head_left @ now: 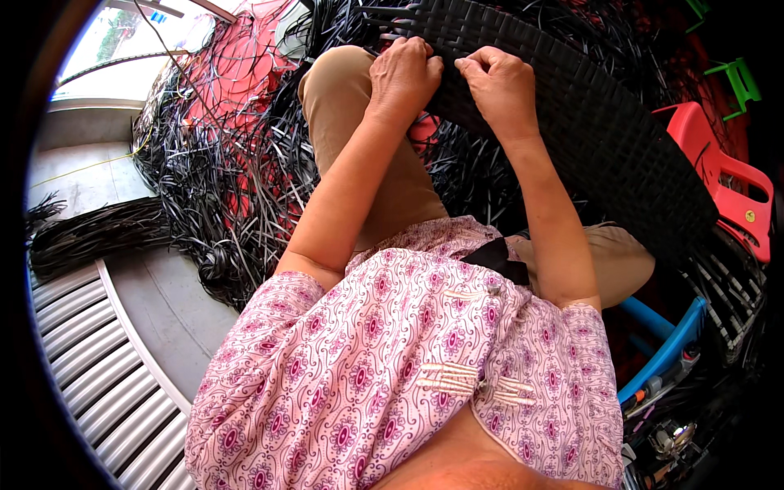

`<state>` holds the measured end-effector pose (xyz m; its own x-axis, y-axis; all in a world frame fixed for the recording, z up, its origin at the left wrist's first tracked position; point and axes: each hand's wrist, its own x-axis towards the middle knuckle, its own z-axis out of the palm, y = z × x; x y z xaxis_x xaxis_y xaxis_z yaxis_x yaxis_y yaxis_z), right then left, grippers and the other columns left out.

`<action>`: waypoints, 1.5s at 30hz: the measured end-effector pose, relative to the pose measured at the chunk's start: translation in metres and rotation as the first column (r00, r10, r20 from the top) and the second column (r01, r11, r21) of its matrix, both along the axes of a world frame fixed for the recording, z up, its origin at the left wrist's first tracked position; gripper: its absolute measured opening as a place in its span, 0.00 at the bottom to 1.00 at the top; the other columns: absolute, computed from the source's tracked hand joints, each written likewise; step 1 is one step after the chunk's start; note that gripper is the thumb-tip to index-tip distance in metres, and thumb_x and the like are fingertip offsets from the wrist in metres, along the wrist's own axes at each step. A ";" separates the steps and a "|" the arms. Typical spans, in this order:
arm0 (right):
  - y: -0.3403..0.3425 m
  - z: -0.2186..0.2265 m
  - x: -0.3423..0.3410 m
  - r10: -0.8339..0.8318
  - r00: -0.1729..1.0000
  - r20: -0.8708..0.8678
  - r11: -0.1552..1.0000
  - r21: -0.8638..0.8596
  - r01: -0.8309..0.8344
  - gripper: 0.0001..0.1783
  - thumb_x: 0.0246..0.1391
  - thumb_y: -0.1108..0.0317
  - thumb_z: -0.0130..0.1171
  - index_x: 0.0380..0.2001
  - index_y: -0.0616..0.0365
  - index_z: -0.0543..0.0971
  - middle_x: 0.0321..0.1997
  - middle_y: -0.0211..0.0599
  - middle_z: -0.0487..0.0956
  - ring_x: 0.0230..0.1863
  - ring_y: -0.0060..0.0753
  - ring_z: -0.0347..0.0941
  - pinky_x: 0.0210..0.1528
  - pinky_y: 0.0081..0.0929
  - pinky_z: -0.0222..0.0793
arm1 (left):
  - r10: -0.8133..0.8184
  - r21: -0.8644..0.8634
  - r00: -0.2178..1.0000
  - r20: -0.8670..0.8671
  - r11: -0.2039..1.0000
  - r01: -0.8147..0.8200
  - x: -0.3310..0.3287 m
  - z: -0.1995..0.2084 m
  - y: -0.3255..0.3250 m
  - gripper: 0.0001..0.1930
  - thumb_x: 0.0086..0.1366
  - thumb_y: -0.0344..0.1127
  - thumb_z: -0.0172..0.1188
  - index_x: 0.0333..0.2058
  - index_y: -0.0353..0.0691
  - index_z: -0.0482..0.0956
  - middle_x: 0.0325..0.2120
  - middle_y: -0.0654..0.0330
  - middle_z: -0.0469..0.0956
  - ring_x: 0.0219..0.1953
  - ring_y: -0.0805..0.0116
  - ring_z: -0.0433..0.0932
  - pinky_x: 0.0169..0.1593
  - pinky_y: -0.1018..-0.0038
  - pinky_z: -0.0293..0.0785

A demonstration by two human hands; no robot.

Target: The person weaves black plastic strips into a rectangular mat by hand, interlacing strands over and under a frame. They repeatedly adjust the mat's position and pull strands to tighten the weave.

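Observation:
A large panel of black flat strips woven together [563,98] leans across my lap, running from the top middle down to the right. My left hand [406,75] is closed at the panel's left end, knuckles up, its fingertips hidden against the weave. Close beside it, my right hand [500,88] pinches thumb and forefinger together over the panel; whatever lies between them is too dark and small to make out. Loose strip ends [384,15] stick out from the weave beyond my left hand.
Tangled black strips [237,163] cover the red floor to the left. A bundle of strips [102,233] lies near a white slatted bench [98,351]. At right are a red plastic chair [727,180], a small green stool [741,86] and a blue plastic piece [671,347].

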<state>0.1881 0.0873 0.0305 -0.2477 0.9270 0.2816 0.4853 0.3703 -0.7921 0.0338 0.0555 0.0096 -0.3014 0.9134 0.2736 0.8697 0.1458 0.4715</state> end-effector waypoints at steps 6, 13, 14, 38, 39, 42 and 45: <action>0.001 -0.007 -0.015 -0.061 0.953 0.296 0.995 0.094 0.034 0.11 0.53 0.61 0.64 0.27 0.58 0.84 0.26 0.49 0.83 0.32 0.53 0.82 0.38 0.44 0.78 | -0.031 0.064 0.995 0.093 0.998 0.025 -0.005 -0.010 0.002 0.13 0.63 0.39 0.59 0.37 0.34 0.83 0.39 0.45 0.83 0.45 0.46 0.81 0.53 0.56 0.74; 0.004 -0.004 -0.026 -0.051 0.895 0.443 0.993 0.118 -0.002 0.10 0.53 0.63 0.63 0.28 0.58 0.84 0.29 0.51 0.84 0.36 0.56 0.83 0.41 0.47 0.80 | -0.012 0.061 0.992 0.128 0.998 0.004 -0.006 -0.014 0.001 0.14 0.62 0.38 0.58 0.39 0.33 0.83 0.40 0.45 0.83 0.46 0.46 0.81 0.54 0.57 0.75; 0.005 -0.005 -0.026 -0.045 0.897 0.440 0.992 0.129 -0.013 0.10 0.53 0.63 0.64 0.28 0.58 0.84 0.29 0.51 0.84 0.36 0.55 0.83 0.42 0.47 0.80 | -0.018 0.060 0.992 0.125 0.998 0.010 -0.006 -0.014 0.001 0.15 0.62 0.38 0.58 0.40 0.33 0.83 0.40 0.45 0.83 0.46 0.47 0.81 0.54 0.58 0.75; 0.004 -0.014 -0.039 -0.100 0.809 0.579 0.953 0.289 -0.089 0.11 0.56 0.60 0.65 0.30 0.57 0.83 0.29 0.46 0.84 0.34 0.50 0.85 0.37 0.43 0.80 | -0.052 -0.066 0.784 0.618 0.991 0.118 -0.030 0.005 -0.002 0.10 0.61 0.35 0.65 0.36 0.33 0.83 0.26 0.54 0.85 0.27 0.68 0.86 0.37 0.73 0.80; 0.002 -0.011 -0.038 -0.072 0.834 0.547 0.960 0.265 -0.091 0.11 0.55 0.61 0.66 0.34 0.57 0.82 0.32 0.45 0.84 0.36 0.50 0.84 0.39 0.43 0.80 | -0.065 -0.023 0.780 0.623 0.995 0.102 -0.031 0.003 -0.004 0.10 0.62 0.34 0.65 0.35 0.32 0.83 0.26 0.54 0.85 0.27 0.69 0.86 0.37 0.73 0.80; -0.011 -0.001 -0.034 -0.006 0.902 0.431 0.958 0.262 -0.119 0.16 0.52 0.64 0.69 0.44 0.57 0.81 0.38 0.42 0.84 0.42 0.48 0.82 0.44 0.41 0.78 | -0.101 0.111 0.731 0.675 0.993 0.034 -0.046 -0.013 -0.009 0.07 0.64 0.31 0.63 0.34 0.33 0.79 0.25 0.57 0.84 0.27 0.70 0.85 0.35 0.74 0.80; -0.012 0.005 -0.030 -0.038 0.932 0.360 0.893 0.432 -0.131 0.24 0.48 0.72 0.71 0.51 0.56 0.77 0.44 0.37 0.83 0.45 0.42 0.80 0.49 0.35 0.77 | -0.074 0.184 0.684 0.725 0.979 -0.088 -0.061 0.016 -0.023 0.05 0.66 0.29 0.62 0.36 0.33 0.78 0.26 0.61 0.81 0.26 0.74 0.81 0.32 0.77 0.77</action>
<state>0.1578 0.0753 0.0351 -0.4470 0.7102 0.5438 0.6713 0.6682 -0.3208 -0.0275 0.0326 0.0261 -0.4851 0.8646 0.1310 0.2413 -0.0117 0.9704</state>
